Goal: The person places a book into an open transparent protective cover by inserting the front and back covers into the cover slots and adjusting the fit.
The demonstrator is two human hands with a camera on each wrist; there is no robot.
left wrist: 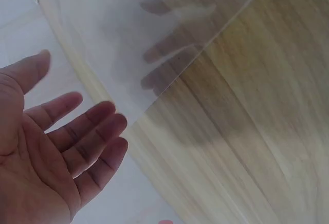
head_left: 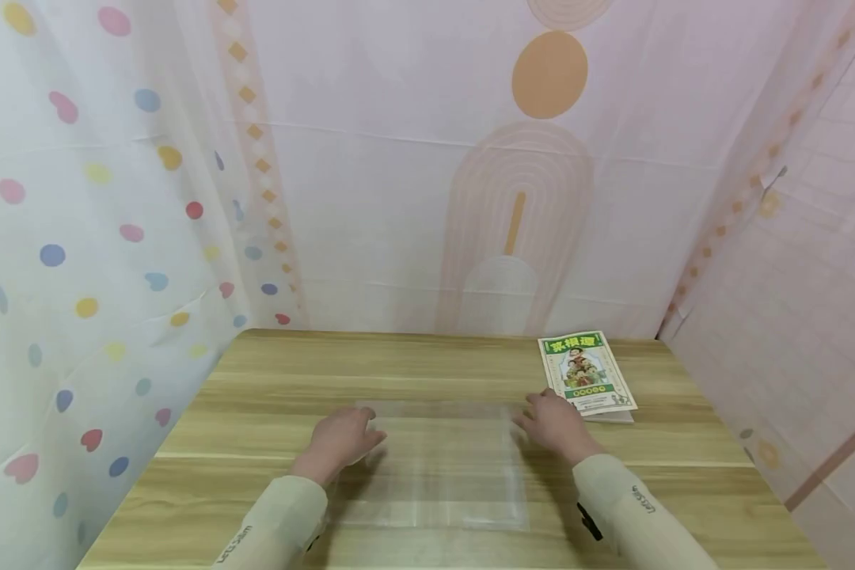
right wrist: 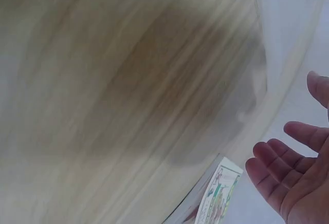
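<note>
One clear plastic sheet [head_left: 456,467], flat on the bench [head_left: 271,364], in the near middle, between the left hand [head_left: 342,439] and the right hand [head_left: 554,423]. Long way running from left to right, in line with the back of the bench, with pale lines going up and down near the middle. Two hands in all, one by each far corner, fingers apart and a bit bent, nothing gripped; hard to tell if touching the sheet. Just past the right hand, one booklet [head_left: 586,372], with big yellow writing on green at the top, starting with 菜根, and people drawn below. On two pale sleeves [head_left: 637,507], dark words: "Let's Slim". Behind, a back cloth [head_left: 370,229] with one big orange circle; at the left, a dotted cloth [head_left: 128,317] with coloured hearts too.
</note>
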